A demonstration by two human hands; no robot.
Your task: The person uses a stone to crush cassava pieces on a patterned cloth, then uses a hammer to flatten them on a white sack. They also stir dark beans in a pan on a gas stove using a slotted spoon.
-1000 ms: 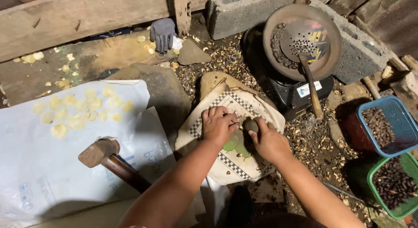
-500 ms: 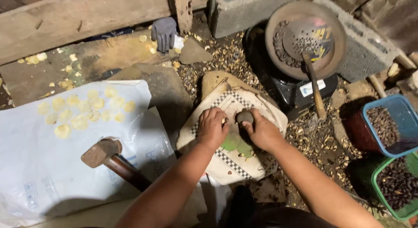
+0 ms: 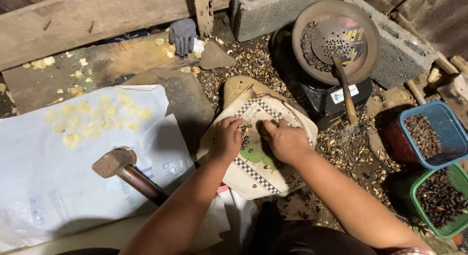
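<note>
On the ground ahead of the person, the biggest thing is a white plastic sheet [image 3: 73,177] spread at the left, with flat pale yellow chips [image 3: 92,121] laid out on its upper part and a wooden mallet [image 3: 127,173] resting on it, head up-left, handle running down-right toward the left arm. Above it lies a broad wooden beam [image 3: 87,16], with a grey glove [image 3: 183,36] at its foot. At upper right, two concrete blocks [image 3: 273,9] flank a black burner [image 3: 326,96] carrying a round pan [image 3: 335,40] of dark seeds, in which a perforated skimmer [image 3: 341,65] lies with its wooden handle pointing down. At far right sit a blue basket [image 3: 434,133] and, below it, a green basket [image 3: 441,201], both holding dark brown seeds.

In the middle, a cloth with a checkered border [image 3: 258,162] covers a flat stone [image 3: 239,87]. Both hands work on this cloth, close together, almost touching. The left hand [image 3: 226,138] rests with fingers curled down, tips pressed on the cloth beside a short row of small dark seeds [image 3: 244,137] lying just to its right. The right hand [image 3: 285,140] is curled with its fingertips bunched together at the cloth; whether its grip pinches a seed I cannot tell, since the fingers hide it. The seed row runs roughly up and down between the two hands, nearer the left one. Broken husks [image 3: 351,148] litter the ground around.
</note>
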